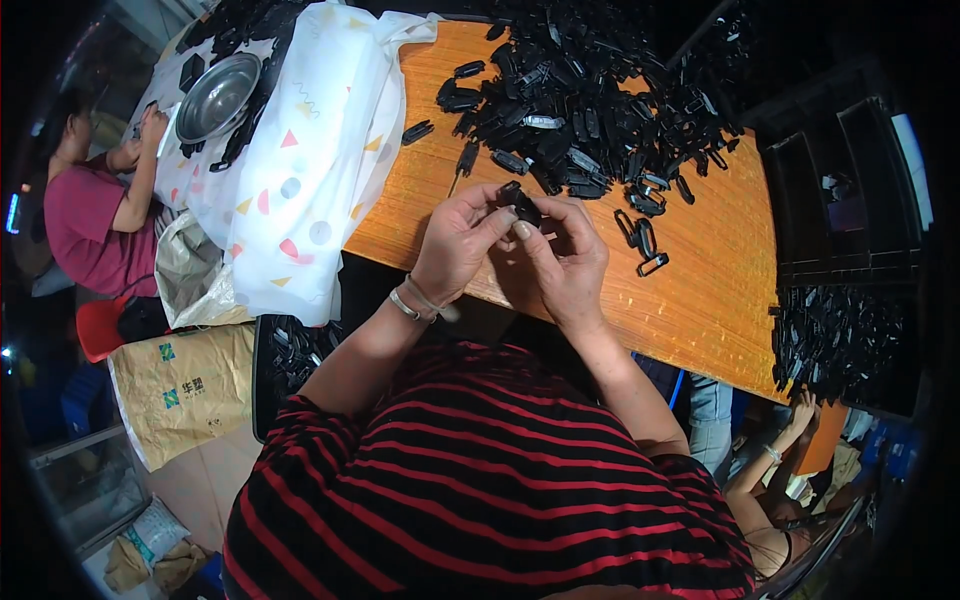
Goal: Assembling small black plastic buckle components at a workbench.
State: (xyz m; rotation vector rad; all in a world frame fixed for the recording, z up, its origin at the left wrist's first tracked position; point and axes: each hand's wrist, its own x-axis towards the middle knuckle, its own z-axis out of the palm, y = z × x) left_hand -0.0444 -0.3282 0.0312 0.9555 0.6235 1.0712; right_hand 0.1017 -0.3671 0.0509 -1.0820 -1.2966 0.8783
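My left hand and my right hand meet over the near edge of the orange wood-grain table. Between them is a small black plastic part, pinched by the fingertips and thumbs of both. Fingers cover some of it, so its exact kind is unclear. Just beyond my hands lies a large heap of black plastic parts, some with shiny faces. A few oblong black frames rest apart from the heap, to the right of my right hand. Beyond my left hand is a thin dark piece with a narrow tip.
White patterned cloth covers the table at left, where a metal bowl stands near a seated person. A paper sack and a dark bin are lower left. More parts and another person's hands are at right.
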